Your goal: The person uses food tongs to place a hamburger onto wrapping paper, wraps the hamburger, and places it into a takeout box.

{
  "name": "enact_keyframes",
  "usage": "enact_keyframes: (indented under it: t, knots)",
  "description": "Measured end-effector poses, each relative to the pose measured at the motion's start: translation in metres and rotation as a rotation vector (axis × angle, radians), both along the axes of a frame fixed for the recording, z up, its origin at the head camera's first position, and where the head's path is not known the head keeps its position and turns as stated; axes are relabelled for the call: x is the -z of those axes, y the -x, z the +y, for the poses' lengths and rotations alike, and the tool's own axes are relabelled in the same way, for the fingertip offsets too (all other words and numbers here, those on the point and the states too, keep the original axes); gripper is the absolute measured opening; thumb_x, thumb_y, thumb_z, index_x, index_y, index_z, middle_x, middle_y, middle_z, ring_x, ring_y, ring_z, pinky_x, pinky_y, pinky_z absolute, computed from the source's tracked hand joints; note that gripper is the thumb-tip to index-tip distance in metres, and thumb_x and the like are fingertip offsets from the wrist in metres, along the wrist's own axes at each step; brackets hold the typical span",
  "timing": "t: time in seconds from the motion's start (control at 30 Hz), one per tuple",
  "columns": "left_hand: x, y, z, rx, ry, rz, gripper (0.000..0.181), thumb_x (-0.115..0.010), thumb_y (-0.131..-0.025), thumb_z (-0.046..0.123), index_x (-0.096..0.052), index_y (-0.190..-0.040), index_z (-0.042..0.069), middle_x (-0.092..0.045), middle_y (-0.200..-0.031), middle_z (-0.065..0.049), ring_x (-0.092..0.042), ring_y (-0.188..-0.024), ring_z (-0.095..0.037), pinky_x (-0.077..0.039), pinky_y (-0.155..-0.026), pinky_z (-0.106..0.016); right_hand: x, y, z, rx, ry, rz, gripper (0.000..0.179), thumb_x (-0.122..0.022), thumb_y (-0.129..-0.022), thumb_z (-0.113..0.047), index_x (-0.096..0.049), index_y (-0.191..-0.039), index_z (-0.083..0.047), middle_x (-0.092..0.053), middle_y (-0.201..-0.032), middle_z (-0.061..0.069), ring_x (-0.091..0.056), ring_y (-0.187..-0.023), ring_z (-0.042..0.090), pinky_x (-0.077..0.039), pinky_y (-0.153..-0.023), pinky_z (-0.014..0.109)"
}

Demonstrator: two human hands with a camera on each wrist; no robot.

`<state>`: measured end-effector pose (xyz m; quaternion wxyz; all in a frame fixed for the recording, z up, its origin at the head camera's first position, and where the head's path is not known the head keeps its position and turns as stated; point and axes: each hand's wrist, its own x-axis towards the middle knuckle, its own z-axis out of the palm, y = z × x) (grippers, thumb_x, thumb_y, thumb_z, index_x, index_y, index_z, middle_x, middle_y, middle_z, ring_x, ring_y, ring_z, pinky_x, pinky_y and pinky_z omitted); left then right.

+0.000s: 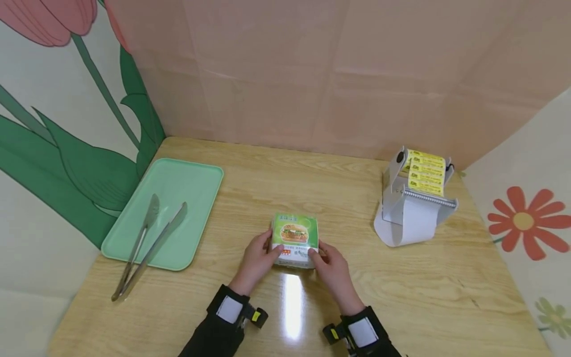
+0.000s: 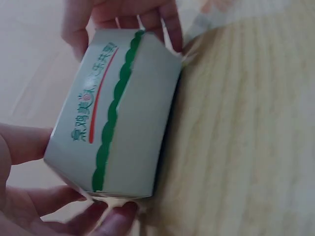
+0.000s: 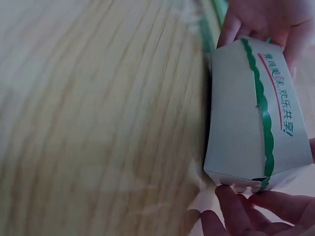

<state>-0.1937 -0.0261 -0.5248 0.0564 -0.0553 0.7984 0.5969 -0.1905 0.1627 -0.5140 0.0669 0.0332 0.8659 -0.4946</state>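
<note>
A closed burger box [image 1: 295,233], green and white with a burger picture on its lid, is at the front middle of the table. My left hand [image 1: 256,260] grips its left side, thumb over the front edge of the lid. On the opposite side my right hand [image 1: 333,271] holds it the same way. In the left wrist view the white front of the box [image 2: 135,113] shows a wavy green stripe and printed characters. The right wrist view shows this same front of the box [image 3: 236,108], its lower edge close over the wood.
To the left lies a green tray [image 1: 200,213] with metal tongs [image 1: 144,255] across it, their joined end past its front edge. A label dispenser [image 1: 397,206] with a roll of yellow stickers [image 1: 426,173] stands at the right. The wooden table [image 1: 424,297] meets a pink backdrop behind.
</note>
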Motion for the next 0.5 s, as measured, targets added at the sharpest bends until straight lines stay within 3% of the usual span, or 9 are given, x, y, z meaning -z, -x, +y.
enact_keyframes:
  t: [0.07,0.2,0.5]
  knots:
    - [0.0,0.001,0.0,0.017,0.05,0.025,0.058,-0.067,-0.091,0.016,-0.046,-0.14,-0.006,-0.054,-0.124,-0.022,-0.054,-0.106,-0.03,-0.047,-0.09,-0.044,0.0,0.001,0.0,-0.022,-0.079,0.039,0.051,-0.061,-0.097,-0.023,-0.052,-0.132,0.012,-0.056,-0.125,0.031,-0.064,-0.1,0.038,-0.052,-0.084,0.046]
    - [0.003,0.003,-0.001,0.054,0.084,0.058,0.058,-0.067,-0.092,0.017,-0.045,-0.14,-0.007,-0.052,-0.125,-0.021,-0.053,-0.102,-0.028,-0.047,-0.088,-0.043,0.003,0.003,0.001,-0.036,-0.14,0.066,0.054,-0.066,-0.094,-0.029,-0.055,-0.129,0.011,-0.061,-0.118,0.029,-0.067,-0.092,0.034,-0.055,-0.075,0.042]
    - [0.01,0.0,-0.003,0.088,0.051,0.054,0.061,-0.061,-0.096,0.022,-0.038,-0.145,-0.006,-0.045,-0.137,-0.026,-0.052,-0.113,-0.033,-0.045,-0.094,-0.047,0.015,0.006,0.004,-0.041,-0.14,0.082,0.057,-0.065,-0.094,-0.032,-0.055,-0.13,0.011,-0.06,-0.12,0.029,-0.066,-0.094,0.034,-0.054,-0.08,0.045]
